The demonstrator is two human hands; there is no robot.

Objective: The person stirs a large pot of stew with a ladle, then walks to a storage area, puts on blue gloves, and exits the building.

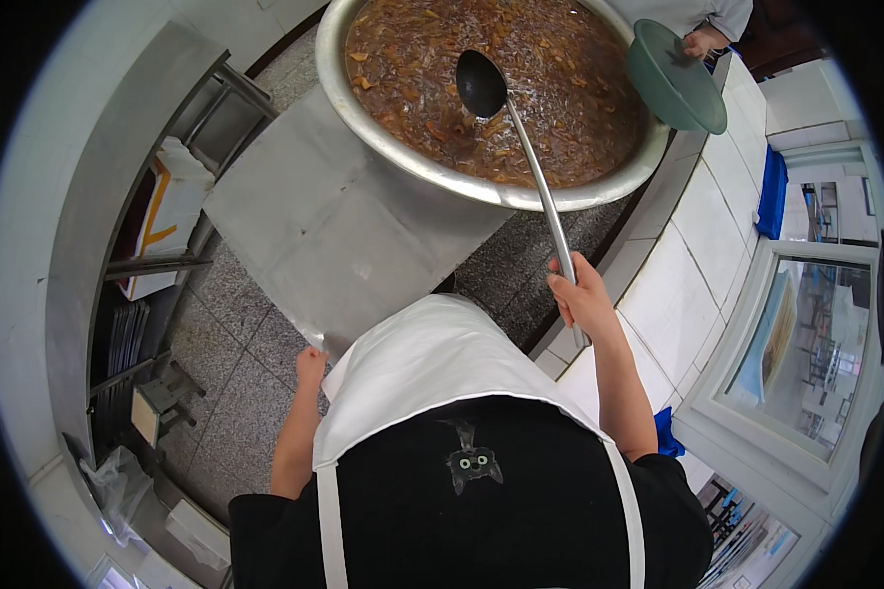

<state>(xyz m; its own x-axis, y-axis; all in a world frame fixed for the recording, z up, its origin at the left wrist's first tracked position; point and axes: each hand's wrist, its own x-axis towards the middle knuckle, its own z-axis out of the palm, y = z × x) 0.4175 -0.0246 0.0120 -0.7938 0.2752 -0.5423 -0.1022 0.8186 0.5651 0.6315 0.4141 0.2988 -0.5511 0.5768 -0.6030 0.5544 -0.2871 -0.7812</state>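
My right hand (580,293) grips the metal handle of a long ladle (481,84). The ladle's dark bowl is over the brown stew (412,88), which fills a large round metal basin (442,177). The handle crosses the basin's near rim. My left hand (311,366) is at the near left corner of a metal-topped table (324,228), its fingers curled; whether it grips the table's edge is not clear. The basin stands at the table's far side.
At the upper right another person's hand (700,42) holds a green plastic bowl (678,77) beside the basin's rim. A white tiled ledge (692,258) runs along the right, by a window. On the left are a metal shelf (96,221), a foam box (180,191) and a small stool (158,401).
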